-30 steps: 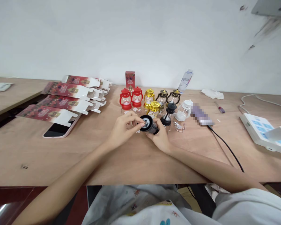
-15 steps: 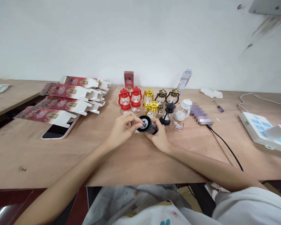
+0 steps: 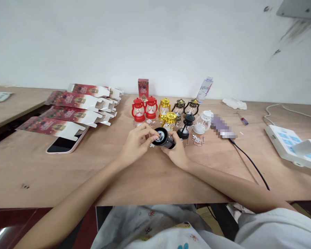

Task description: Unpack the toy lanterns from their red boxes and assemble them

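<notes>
Tipped on its side, a small black lantern (image 3: pixel 168 141) shows its round open underside toward me, with a pale inside. My right hand (image 3: pixel 178 152) is closed round its body. My left hand (image 3: pixel 138 141) is closed in a pinch, thumb and fingertips at the rim of that underside; what they hold, if anything, is too small to make out. Just behind stand a black lantern (image 3: pixel 187 127), a gold lantern (image 3: pixel 169 121), red lanterns (image 3: pixel 138 110), dark bronze lanterns (image 3: pixel 178 108) and a white lantern (image 3: pixel 203 122). Small wire and white pieces (image 3: pixel 197 139) lie near them.
Flat red printed boxes (image 3: pixel 64 119) overlap a phone (image 3: pixel 60 145) on the left. An upright red box (image 3: pixel 143 89) and a water bottle (image 3: pixel 205 89) stand at the wall. On the right lie a cabled purple device (image 3: pixel 223 128), a screwdriver (image 3: pixel 243 120) and a power strip (image 3: pixel 287 141).
Both hands and the black lantern keep nearly the same place and pose. The whole view has shifted very slightly.
</notes>
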A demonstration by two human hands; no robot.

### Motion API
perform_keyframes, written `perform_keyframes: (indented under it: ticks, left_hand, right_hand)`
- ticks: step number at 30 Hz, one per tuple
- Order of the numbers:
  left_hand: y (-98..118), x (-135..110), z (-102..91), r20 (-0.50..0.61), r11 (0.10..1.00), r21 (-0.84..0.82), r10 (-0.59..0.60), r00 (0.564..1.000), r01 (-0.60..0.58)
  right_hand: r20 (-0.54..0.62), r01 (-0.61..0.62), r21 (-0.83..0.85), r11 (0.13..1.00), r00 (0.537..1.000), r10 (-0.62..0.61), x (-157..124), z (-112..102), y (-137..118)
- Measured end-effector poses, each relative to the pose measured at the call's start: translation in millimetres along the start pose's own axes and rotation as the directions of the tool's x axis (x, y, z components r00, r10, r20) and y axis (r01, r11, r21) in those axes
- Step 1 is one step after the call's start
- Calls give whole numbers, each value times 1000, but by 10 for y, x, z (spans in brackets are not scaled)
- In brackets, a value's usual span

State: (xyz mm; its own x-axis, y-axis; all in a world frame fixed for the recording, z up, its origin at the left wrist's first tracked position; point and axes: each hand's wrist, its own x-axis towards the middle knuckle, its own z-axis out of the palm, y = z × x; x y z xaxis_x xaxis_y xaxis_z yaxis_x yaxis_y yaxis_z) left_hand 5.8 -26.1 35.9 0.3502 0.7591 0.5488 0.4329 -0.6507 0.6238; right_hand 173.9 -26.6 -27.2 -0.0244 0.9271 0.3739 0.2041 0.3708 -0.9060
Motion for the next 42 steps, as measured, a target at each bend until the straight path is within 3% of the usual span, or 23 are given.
perform_keyframes:
  ticks: [24, 42]
  left_hand:
    - [-6, 15, -11, 12, 997, -60, -50, 999, 51]
    - [-30, 44, -1, 81, 901, -327, -273, 959, 285]
  right_hand:
    - [23, 0, -2, 1000, 1000, 0, 2, -13, -14]
    - [24, 6, -28, 1000, 1000, -5, 2, -10, 32]
